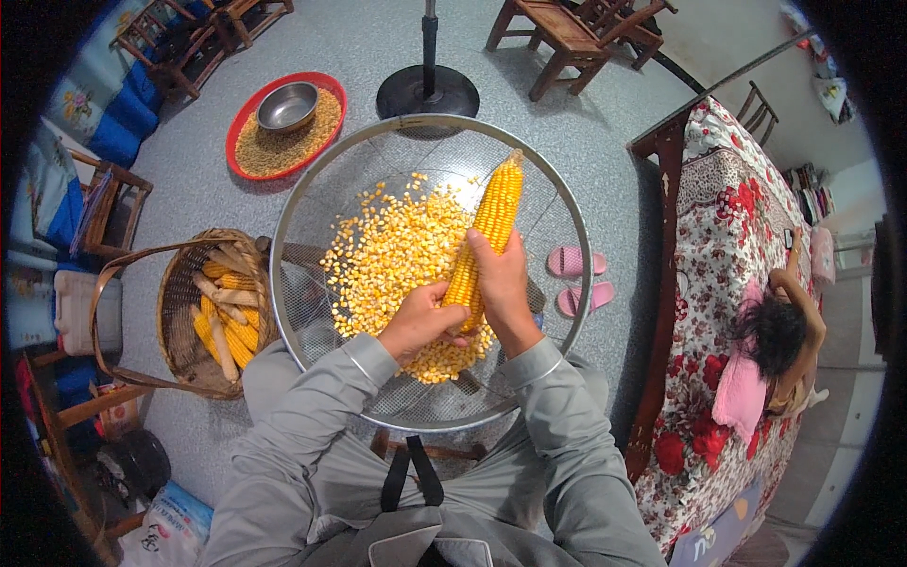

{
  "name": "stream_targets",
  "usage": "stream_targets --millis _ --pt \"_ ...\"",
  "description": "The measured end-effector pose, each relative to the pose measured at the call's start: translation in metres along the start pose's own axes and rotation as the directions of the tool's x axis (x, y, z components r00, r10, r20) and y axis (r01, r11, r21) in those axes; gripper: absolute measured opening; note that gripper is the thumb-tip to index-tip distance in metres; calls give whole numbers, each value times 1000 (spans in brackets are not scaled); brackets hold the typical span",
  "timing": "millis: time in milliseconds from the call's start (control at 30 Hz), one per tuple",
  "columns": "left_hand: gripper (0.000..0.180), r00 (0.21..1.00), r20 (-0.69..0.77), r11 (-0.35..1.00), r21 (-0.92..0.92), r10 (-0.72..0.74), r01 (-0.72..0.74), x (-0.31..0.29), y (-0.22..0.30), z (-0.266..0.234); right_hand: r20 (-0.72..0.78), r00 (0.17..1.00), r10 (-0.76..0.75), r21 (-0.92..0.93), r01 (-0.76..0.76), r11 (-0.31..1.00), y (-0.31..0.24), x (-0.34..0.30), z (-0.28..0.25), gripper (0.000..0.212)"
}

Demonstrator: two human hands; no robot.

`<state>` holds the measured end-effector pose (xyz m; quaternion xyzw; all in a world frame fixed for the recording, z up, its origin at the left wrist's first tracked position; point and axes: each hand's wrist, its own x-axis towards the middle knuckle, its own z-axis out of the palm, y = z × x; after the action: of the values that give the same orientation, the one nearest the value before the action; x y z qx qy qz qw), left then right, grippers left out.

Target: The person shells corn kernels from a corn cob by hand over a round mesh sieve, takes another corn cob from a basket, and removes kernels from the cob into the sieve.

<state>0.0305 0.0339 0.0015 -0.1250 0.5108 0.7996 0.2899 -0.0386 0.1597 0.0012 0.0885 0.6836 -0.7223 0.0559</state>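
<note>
A yellow ear of corn [498, 200] slants up and to the right over a round wire-mesh sieve [312, 189] with a metal rim. Around its middle, my right hand [501, 279] is closed with the thumb along the kernels. My left hand [422, 319] grips the lower end, its thumb pressed on the cob; some of those fingers are hidden beneath. Loose corn kernels [392, 250] lie heaped in the sieve, mostly left of the ear and under my hands.
Left of the sieve stands a wicker basket [179, 326] with corn ears and bare cobs. Beyond it, a red basin [342, 123] holds grain and a metal bowl [287, 106]. A black stand base [428, 92] is ahead. Pink slippers [578, 263] and a bed [694, 312] with a person lie right.
</note>
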Motion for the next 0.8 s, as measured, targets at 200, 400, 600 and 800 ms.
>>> stream_targets --millis 200,400,600,800 --pt "37 1000 -18 995 96 21 -19 2 -7 -3 26 999 -23 7 23 1000 4 0 3 33" --pt "34 996 69 998 -17 55 -54 0 -4 -4 7 1000 -7 12 7 1000 1 5 -2 34" --pt "35 997 51 991 115 63 -68 -1 -3 0 0 1000 23 47 -23 999 5 5 -5 34" --pt "42 998 47 998 50 33 -35 3 -7 -4 4 1000 11 28 -11 1000 -2 1 1 34"
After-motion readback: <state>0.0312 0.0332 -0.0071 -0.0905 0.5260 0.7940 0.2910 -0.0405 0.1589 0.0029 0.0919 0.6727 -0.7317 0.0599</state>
